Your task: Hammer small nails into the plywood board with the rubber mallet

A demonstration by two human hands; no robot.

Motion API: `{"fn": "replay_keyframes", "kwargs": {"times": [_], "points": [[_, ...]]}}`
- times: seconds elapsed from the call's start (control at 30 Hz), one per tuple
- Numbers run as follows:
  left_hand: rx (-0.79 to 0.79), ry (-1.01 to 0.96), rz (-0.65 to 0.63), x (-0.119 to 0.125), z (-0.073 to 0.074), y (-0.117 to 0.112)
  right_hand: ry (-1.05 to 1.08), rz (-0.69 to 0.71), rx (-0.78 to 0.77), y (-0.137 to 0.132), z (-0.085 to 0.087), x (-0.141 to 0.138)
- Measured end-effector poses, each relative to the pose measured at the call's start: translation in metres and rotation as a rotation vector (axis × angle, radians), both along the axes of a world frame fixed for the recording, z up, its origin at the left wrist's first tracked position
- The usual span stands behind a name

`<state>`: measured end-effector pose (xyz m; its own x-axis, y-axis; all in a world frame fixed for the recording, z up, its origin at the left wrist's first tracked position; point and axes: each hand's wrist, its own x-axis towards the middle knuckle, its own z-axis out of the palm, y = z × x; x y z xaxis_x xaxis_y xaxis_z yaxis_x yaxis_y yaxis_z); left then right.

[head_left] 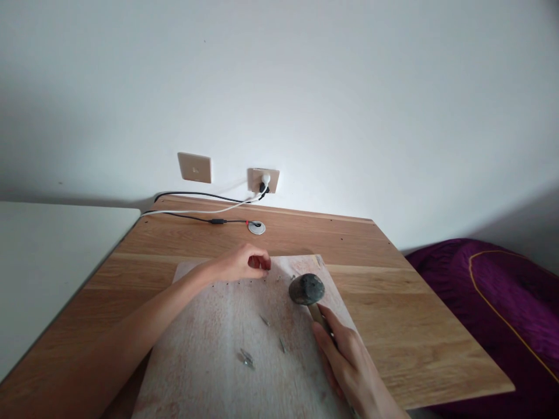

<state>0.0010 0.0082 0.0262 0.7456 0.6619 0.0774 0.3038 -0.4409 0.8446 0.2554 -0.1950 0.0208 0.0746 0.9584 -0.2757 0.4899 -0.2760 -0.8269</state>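
My right hand is wrapped round the handle of a rubber mallet with a black head, raised over the right side of a pale wooden board. At the board's far part, my left hand is closed in a pinch, fingertips down close to the surface. Whatever is between those fingertips is too small to make out. A row of small dark holes runs beneath the left hand. Small metal pieces, like nails or screws, lie loose on the board; a couple more small pieces show between hand and mallet.
The board rests on a wooden desk. Black and white cables run along the back to a wall socket and a round cable grommet. A white surface adjoins at left; purple fabric lies at right.
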Motion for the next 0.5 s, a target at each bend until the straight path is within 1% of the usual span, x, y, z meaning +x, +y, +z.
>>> {"fn": "replay_keyframes", "kwargs": {"times": [0.07,0.13,0.33,0.4,0.5], "points": [[0.005,0.002,-0.044,-0.0004,0.0,-0.0022,-0.015,-0.009,0.003,-0.0006,-0.001,0.0005],[-0.006,0.001,-0.059,-0.0006,0.0005,-0.0032,-0.045,-0.019,0.014,-0.0009,-0.0016,0.0011],[-0.02,-0.02,-0.036,-0.0025,-0.0024,-0.0003,-0.177,-0.027,0.123,0.0016,-0.0023,0.0031],[-0.016,-0.011,-0.042,-0.003,-0.0037,-0.0022,-0.192,0.005,0.145,0.0029,-0.0033,0.0032],[-0.012,-0.003,0.002,-0.0033,-0.0056,-0.0091,-0.182,0.028,0.154,0.0041,-0.0039,0.0026]]}}
